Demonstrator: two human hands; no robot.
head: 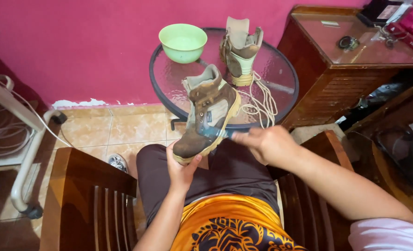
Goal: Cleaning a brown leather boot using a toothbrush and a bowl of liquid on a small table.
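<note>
My left hand (182,168) holds a brown and grey boot (209,111) by its toe, sole side to the right, above my lap. My right hand (266,143) grips a blurred blue-handled tool (216,133), likely a brush, with its end against the boot's side near the sole. The boot has no laces. A second matching boot (240,52) stands upright on the round glass table (281,65), with loose pale laces (258,101) lying beside it.
A light green bowl (183,42) sits at the table's back left. A wooden cabinet with a glass top (355,56) stands to the right. Wooden chairs (85,195) flank my legs. A white metal frame (25,139) stands at left on the tiled floor.
</note>
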